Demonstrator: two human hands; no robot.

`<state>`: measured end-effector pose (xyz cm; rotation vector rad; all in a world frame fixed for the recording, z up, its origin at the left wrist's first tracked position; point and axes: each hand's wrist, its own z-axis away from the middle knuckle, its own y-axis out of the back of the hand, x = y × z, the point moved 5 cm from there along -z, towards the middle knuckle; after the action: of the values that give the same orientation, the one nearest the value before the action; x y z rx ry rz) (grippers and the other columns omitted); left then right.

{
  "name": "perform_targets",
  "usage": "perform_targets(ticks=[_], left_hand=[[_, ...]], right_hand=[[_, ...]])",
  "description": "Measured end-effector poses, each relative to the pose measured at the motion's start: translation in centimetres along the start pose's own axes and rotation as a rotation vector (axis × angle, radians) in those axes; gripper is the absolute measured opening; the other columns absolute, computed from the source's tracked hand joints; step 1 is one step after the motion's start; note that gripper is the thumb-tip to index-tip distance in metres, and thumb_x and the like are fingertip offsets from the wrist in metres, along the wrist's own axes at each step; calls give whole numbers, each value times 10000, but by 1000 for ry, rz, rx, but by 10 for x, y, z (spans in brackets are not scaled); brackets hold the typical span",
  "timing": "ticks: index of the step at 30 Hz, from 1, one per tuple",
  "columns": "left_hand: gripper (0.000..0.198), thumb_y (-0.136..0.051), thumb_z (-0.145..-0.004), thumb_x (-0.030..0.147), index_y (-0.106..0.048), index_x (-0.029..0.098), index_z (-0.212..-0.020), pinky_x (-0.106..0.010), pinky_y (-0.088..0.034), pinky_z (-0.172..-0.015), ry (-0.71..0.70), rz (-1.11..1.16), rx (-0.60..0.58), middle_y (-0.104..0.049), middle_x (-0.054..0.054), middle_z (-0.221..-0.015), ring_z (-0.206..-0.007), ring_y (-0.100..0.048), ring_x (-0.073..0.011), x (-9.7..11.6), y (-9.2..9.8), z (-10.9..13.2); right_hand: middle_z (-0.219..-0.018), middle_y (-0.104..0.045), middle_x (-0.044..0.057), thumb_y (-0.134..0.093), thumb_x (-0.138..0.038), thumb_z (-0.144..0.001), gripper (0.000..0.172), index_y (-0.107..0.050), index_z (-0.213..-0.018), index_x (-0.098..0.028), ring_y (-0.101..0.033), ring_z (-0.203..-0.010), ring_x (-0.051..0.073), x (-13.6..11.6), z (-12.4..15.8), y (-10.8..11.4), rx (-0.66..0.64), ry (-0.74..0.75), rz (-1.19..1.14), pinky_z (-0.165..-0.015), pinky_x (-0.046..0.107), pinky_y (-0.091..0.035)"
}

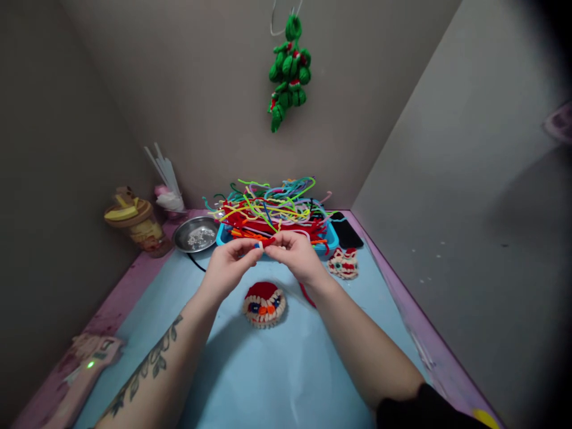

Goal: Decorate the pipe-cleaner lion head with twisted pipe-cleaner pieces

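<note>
Over the middle of the table, my left hand (232,262) and my right hand (297,256) come together, fingertips pinched on a small red fuzzy pipe-cleaner piece (269,242). A bit of blue and white shows at my left fingertips; what it is I cannot make out. Below my right wrist a red pipe cleaner (307,295) curves down toward the table. Between my forearms lies a round face ornament (264,305) made of red and cream pipe cleaner, with dark blue eyes and an orange middle. Part of the held piece is hidden by my fingers.
Behind my hands stands a blue basket (334,237) heaped with colourful pipe cleaners (277,208). Around it are a metal bowl (182,237), black phone (348,232) and second ornament (343,264). A pink tool with a green light (89,369) lies left. A green ornament (289,71) hangs above.
</note>
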<state>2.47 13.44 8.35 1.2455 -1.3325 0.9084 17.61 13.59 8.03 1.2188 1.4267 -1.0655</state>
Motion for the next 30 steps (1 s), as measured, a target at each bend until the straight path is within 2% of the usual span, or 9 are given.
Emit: perform_targets(ticks=[5, 9, 12, 15, 19, 23, 26, 30], left_hand=[[307, -769, -658, 397, -723, 141, -821, -227, -463, -565, 133, 209, -73, -645, -24, -669, -585, -539, -111, -6, -5, 0], [326, -757, -670, 412, -729, 141, -850, -232, -474, -575, 146, 209, -75, -664, -37, -700, -593, -548, -113, -7, -5, 0], [348, -738, -688, 417, -728, 139, -897, -247, -490, -587, 87, 92, -43, -695, -59, -781, -620, -571, -129, -3, -3, 0], [321, -673, -750, 418, -723, 152, -922, -257, -499, -585, 4, -79, -43, -711, -64, -833, -646, -592, -147, 5, -3, 2], [214, -620, -802, 321, -728, 167, -903, -287, -504, -675, -217, -387, 14, -719, -59, -827, -713, -623, -171, 21, 2, 6], [170, -603, -818, 237, -729, 173, -912, -277, -491, -724, -427, -544, 71, -717, -64, -851, -780, -638, -174, 30, 4, 11], [181, -595, -823, 216, -728, 169, -938, -266, -485, -710, -452, -558, 66, -714, -67, -852, -772, -637, -166, 31, 4, 12], [186, -598, -805, 225, -742, 180, -913, -269, -481, -695, -376, -516, 55, -713, -53, -801, -719, -623, -163, 32, 3, 10]], right_hand=[[-631, -566, -34, -712, -347, -676, 215, -599, -706, -166, -454, -563, 94, -5, 2, 2, 3, 46, 49, -548, 231, -344], [-639, -562, -30, -690, -324, -707, 183, -590, -712, -171, -471, -583, 102, -7, 3, 0, 37, 100, 102, -559, 234, -360], [-690, -573, -23, -659, -283, -742, 158, -599, -847, -181, -498, -611, 109, -7, 3, -2, 23, 161, 87, -572, 235, -386], [-837, -587, 5, -621, -207, -770, 235, -596, -1004, -205, -527, -692, 119, -14, 5, -2, 21, 293, 162, -619, 242, -422], [-896, -596, 29, -573, -132, -802, 133, -639, -891, -207, -547, -797, 142, -25, 10, -4, -16, 446, 373, -676, 255, -441], [-877, -604, 29, -554, -112, -813, 147, -642, -882, -208, -552, -798, 149, -28, 12, -5, -41, 470, 410, -677, 261, -448], [-870, -611, 27, -560, -129, -818, 129, -644, -880, -204, -553, -789, 147, -26, 11, -6, -41, 453, 369, -675, 261, -449], [-867, -614, 26, -561, -136, -818, 127, -651, -883, -200, -549, -777, 143, -23, 10, -7, -55, 433, 337, -671, 259, -437]])
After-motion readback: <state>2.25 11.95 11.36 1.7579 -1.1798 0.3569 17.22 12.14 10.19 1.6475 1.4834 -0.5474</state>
